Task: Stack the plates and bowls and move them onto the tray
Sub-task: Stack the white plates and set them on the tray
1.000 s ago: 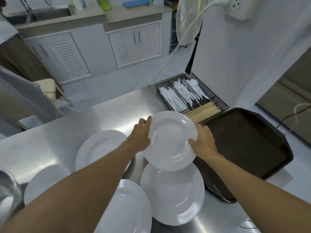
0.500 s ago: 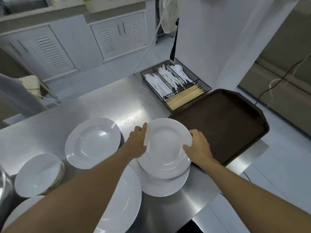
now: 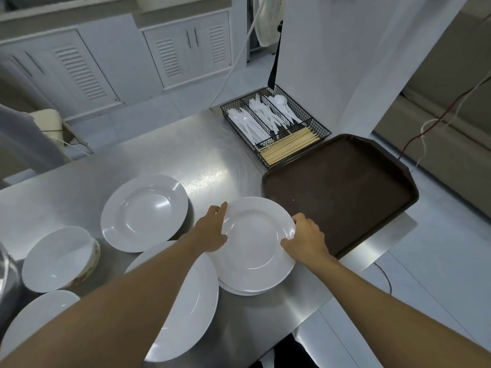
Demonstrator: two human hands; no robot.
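Observation:
A white plate (image 3: 255,243) lies on top of another white plate whose rim (image 3: 239,291) shows beneath it, just left of the dark brown tray (image 3: 342,192). My left hand (image 3: 211,229) grips the top plate's left rim and my right hand (image 3: 308,239) grips its right rim. A deep white plate (image 3: 144,211) sits to the left. A large white plate (image 3: 191,306) lies near me, partly under my left arm. A white bowl (image 3: 58,257) stands at the left, and another white dish (image 3: 34,320) shows at the lower left.
A black wire caddy (image 3: 276,123) with white plastic cutlery and wooden chopsticks stands behind the tray. The steel table's (image 3: 164,155) near right edge runs close by the stacked plates. A metal vessel (image 3: 8,277) sits at the far left. White cabinets line the back.
Both hands have lowered the held plate from above the table down onto the plate beside the tray. The view has tilted and shifted with my head.

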